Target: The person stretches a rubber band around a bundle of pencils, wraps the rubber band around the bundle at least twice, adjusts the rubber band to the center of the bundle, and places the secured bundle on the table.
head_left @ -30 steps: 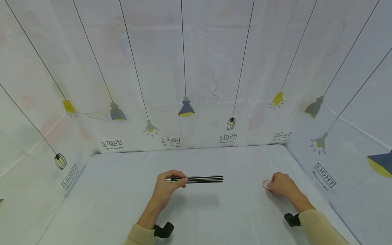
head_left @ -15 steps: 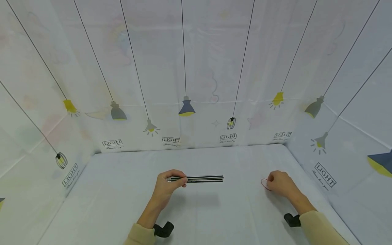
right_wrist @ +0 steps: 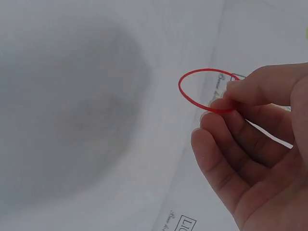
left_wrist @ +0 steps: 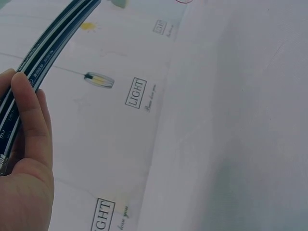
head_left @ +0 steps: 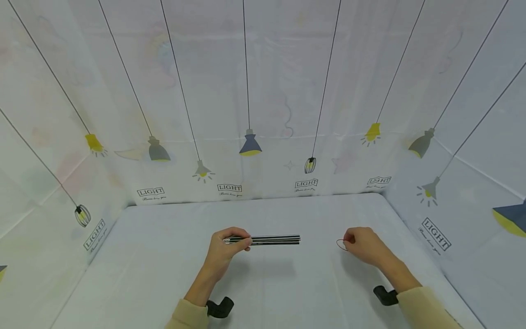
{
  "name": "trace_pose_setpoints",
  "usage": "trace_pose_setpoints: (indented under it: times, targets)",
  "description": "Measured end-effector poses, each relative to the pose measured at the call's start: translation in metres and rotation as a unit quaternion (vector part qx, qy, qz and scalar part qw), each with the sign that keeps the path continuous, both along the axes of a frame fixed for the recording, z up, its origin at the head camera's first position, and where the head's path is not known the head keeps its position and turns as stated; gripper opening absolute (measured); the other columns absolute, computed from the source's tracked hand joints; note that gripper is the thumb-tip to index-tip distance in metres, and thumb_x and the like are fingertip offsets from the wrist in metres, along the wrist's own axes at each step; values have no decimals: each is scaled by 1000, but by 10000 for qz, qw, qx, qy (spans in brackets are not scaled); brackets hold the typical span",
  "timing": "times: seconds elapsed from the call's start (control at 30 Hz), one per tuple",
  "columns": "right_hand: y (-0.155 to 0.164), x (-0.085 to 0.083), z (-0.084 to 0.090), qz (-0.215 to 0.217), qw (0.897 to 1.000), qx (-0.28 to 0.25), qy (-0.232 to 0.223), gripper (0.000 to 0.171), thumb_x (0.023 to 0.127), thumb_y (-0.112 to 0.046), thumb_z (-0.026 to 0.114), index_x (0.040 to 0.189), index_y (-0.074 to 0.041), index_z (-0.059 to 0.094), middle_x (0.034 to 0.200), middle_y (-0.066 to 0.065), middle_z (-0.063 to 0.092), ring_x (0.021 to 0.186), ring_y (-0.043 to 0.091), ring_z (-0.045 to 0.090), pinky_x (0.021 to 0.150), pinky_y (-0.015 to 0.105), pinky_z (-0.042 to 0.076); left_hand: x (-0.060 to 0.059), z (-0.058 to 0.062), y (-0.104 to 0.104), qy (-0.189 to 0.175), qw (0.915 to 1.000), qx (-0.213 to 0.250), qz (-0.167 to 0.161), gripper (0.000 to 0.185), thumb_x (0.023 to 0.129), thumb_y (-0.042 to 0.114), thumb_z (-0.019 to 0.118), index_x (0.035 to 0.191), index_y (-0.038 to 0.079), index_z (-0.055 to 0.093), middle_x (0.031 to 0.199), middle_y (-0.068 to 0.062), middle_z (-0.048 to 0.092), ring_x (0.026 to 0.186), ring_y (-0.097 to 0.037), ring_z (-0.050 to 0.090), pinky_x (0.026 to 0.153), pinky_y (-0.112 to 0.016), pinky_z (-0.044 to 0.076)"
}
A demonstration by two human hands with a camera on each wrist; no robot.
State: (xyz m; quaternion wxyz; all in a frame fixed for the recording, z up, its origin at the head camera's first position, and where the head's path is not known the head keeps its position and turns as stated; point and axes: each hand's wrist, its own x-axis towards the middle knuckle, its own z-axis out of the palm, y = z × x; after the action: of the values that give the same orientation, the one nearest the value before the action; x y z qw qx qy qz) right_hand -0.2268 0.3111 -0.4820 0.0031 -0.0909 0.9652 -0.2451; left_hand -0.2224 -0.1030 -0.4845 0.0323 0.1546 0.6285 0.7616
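Left hand [head_left: 218,252]: clamped on striped pencils [head_left: 275,240] above desk [head_left: 156,265], short of far edge | right hand [head_left: 366,244]: pinching red rubber band [right_wrist: 207,70], nearer the desk's right edge

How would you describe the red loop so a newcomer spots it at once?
Find the white table, then the right hand above it. That hand pinches the red loop, whose thin, bright, rounded outline sets it apart from the long, dark sticks held in the left hand.
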Motion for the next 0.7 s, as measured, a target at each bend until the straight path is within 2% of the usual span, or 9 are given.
trace_pose_setpoints:
  times: [0.3, 0.5, 0.7]
  targets:
    - [-25, 9, 5, 525, 9983, -205, 156, 5, 90, -6, 69, 85, -5, 68, 74, -5, 59, 68, 13, 53, 57, 26, 49, 0, -4, 0, -24, 10000, 78, 10, 27, 85, 8, 83, 101, -9, 70, 100, -13, 65, 78, -23, 69, 82, -36, 60]
    - [-47, 19, 16, 709, 9969, -309, 154, 7, 88, -2, 71, 86, -9, 69, 73, -7, 59, 68, 12, 53, 58, 25, 50, 1, -4, -1, -37, 10000, 15, 35, 31, 85, 8, 83, 103, -12, 69, 100, -14, 64, 78, -23, 69, 82, -36, 60]
    - [-65, 26, 30, 947, 9951, -237, 179, 11, 88, -5, 72, 85, -15, 68, 75, -12, 58, 69, 9, 52, 61, 25, 50, 2, -3, -2, -20, 10000, -3, 32, 33, 85, 8, 83, 103, -14, 67, 100, -11, 65, 78, -22, 69, 83, -36, 60]
